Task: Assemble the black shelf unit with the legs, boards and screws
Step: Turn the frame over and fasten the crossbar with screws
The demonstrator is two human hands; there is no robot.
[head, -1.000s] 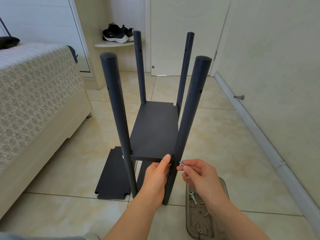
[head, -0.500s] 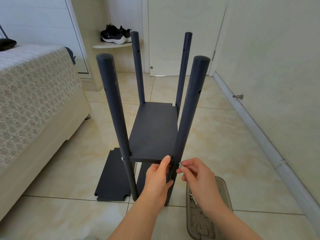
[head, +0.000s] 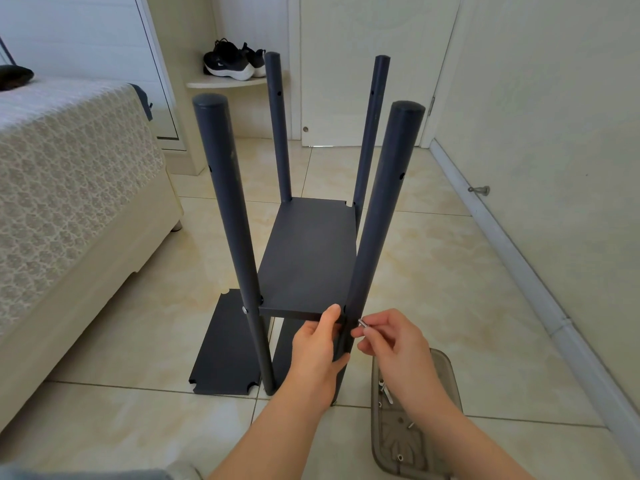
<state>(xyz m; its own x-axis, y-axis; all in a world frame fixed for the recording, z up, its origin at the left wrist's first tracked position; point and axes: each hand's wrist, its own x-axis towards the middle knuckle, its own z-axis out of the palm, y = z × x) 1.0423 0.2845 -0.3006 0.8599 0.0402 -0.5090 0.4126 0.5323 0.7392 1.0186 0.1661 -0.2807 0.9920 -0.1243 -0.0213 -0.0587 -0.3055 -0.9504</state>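
Observation:
The black shelf unit stands on the tile floor with several round legs upright and one black board (head: 310,261) fixed between them. My left hand (head: 320,348) grips the near right leg (head: 381,216) just below the board's front corner, thumb up against the board edge. My right hand (head: 394,344) pinches a small silver screw (head: 363,323) right beside that leg at board height. A screw head (head: 245,310) shows in the near left leg (head: 235,237).
A loose black board (head: 225,344) lies flat on the floor left of the unit. A translucent grey tray (head: 426,424) with several screws sits at the lower right. A bed is at the left, a wall and skirting at the right, a door behind.
My right hand has carried the screw a little left, closer to the near right leg. My left hand has kept its hold on the leg.

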